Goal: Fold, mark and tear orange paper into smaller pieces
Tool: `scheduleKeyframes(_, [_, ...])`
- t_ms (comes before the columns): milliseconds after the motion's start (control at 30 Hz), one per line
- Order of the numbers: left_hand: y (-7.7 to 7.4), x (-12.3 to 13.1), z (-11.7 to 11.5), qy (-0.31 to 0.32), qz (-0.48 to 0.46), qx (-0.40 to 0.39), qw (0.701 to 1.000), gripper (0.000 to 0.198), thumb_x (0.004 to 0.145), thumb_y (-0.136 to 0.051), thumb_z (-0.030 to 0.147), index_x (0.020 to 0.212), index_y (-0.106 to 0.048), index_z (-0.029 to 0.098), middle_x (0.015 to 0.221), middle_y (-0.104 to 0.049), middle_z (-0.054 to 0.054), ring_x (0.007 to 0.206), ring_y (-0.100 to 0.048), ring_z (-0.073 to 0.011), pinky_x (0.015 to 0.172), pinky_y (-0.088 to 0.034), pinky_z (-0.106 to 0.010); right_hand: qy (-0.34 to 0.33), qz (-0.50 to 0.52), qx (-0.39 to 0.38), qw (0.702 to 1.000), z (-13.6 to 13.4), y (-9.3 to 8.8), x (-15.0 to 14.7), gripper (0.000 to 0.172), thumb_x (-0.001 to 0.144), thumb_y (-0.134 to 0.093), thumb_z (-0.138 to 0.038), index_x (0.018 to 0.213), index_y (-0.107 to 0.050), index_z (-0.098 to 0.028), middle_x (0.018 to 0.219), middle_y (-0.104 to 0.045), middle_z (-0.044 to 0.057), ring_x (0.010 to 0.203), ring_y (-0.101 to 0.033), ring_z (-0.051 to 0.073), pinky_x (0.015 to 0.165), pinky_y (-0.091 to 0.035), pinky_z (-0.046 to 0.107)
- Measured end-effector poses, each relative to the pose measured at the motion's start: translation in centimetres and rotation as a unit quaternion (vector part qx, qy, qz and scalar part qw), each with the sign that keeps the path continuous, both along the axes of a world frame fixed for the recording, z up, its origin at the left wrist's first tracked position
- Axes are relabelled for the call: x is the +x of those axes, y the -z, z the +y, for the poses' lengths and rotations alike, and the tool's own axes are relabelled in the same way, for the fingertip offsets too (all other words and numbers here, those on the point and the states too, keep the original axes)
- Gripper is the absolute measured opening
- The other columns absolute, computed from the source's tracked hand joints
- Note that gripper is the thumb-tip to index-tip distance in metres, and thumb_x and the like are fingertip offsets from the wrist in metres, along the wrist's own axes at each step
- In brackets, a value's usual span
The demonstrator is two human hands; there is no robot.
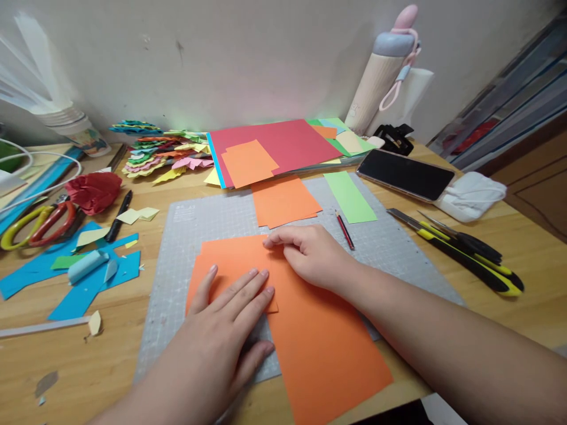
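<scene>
- The left hand [225, 330] lies flat, palm down, fingers straight and slightly fanned, pressing on the folded-over flap of a smooth, matte orange paper sheet [328, 348].
- That sheet rests on a grey gridded cutting mat [177, 283]. Its near corner juts past the mat's near edge onto the pale wooden desk [88, 366].
- The right hand [310, 257] is just beyond the left, knuckles up and fingers curled together, with the tips on the sheet's far folded edge. I cannot tell whether it nips the edge or only presses it.
- Left of the mat lie jagged bright blue paper offcuts [84, 283], with a black marker pen [119, 215] just past them.
- Right of the mat, a slim yellow-and-black utility knife [469, 265] lies on the wood.
- Farther on the mat are smaller orange paper rectangles [283, 200], a thin red pencil [344, 230] and a light green paper strip [349, 198].
- At far right a glossy black phone [405, 174] lies face up.
- Against the wall sits a stack of flat coloured sheets topped with red [283, 144], with pleated multicoloured paper pieces [163, 153] to its left.
</scene>
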State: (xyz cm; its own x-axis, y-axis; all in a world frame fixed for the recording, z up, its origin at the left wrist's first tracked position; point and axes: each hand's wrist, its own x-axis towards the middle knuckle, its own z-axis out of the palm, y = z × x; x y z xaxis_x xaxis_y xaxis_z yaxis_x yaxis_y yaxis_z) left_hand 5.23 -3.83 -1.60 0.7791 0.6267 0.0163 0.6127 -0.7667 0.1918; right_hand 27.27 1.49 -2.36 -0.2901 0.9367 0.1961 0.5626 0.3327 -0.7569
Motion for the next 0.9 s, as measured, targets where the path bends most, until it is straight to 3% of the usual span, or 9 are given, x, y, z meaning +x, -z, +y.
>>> scheduleKeyframes(133, [0.0,0.0,0.0,0.001,0.005,0.004,1.0,0.053,0.092,-0.045,0.044,0.141,-0.035,0.027,0.146,-0.039,-0.002,0.133,-0.04,-0.0213,0.117,0.007,-0.048,-0.013,-0.087,0.104,0.991,-0.2,-0.7,0.2,0.036,0.075,-0.044,0.0,0.089,-0.072,-0.019,0.094,-0.074,0.003,0.091,-0.066,0.019,0.085,-0.048,0.035])
scheduleKeyframes(200, [0.0,0.0,0.0,0.001,0.01,0.009,1.0,0.053,0.093,-0.045,0.045,0.141,-0.035,0.026,0.147,-0.039,-0.002,0.134,-0.039,-0.0201,0.117,0.009,-0.045,-0.04,-0.139,0.12,0.982,-0.4,-1.0,0.1,0.037,0.076,-0.043,0.0,0.09,-0.072,-0.017,0.097,-0.072,0.006,0.094,-0.063,0.021,0.087,-0.045,0.037])
scheduleKeyframes(333, [0.0,0.0,0.0,0.006,0.016,0.019,1.0,0.054,0.093,-0.044,0.046,0.142,-0.034,0.025,0.148,-0.037,-0.001,0.134,-0.038,-0.0178,0.116,0.014,-0.039,-0.096,-0.207,0.088,0.97,-0.9,-1.4,-0.3,0.031,0.08,-0.045,-0.002,0.092,-0.071,-0.015,0.095,-0.067,0.008,0.09,-0.059,0.022,0.083,-0.043,0.036])
scheduleKeyframes(467, [-0.1,0.0,0.0,0.005,0.012,0.021,1.0,0.052,0.093,-0.045,0.045,0.14,-0.036,0.025,0.147,-0.039,-0.002,0.135,-0.036,-0.0176,0.115,0.016,-0.039,-0.111,-0.252,0.063,0.959,-1.3,-1.6,-0.7,0.026,0.083,-0.047,-0.006,0.089,-0.07,-0.015,0.09,-0.065,0.007,0.087,-0.057,0.021,0.081,-0.041,0.036])
scheduleKeyframes(733, [-0.3,0.3,-0.3,0.012,0.007,0.014,1.0,0.029,0.093,-0.046,0.036,0.12,-0.054,0.03,0.144,-0.044,-0.004,0.135,-0.037,-0.0218,0.115,0.003,-0.054,-0.098,-0.283,0.049,0.953,-1.7,-2.1,-1.2,0.023,0.078,-0.049,-0.005,0.084,-0.069,-0.015,0.092,-0.064,0.006,0.088,-0.055,0.02,0.083,-0.039,0.035])
scheduleKeyframes(900, [-0.4,0.5,-0.3,0.025,0.017,0.032,0.999,0.024,0.091,-0.048,0.031,0.113,-0.057,0.026,0.14,-0.048,-0.008,0.135,-0.036,-0.0227,0.115,0.006,-0.054,-0.045,-0.279,0.067,0.957,-2.1,-2.3,-1.5,0.022,0.084,-0.049,-0.018,0.076,-0.07,-0.016,0.089,-0.063,0.005,0.084,-0.056,0.019,0.091,-0.033,0.041])
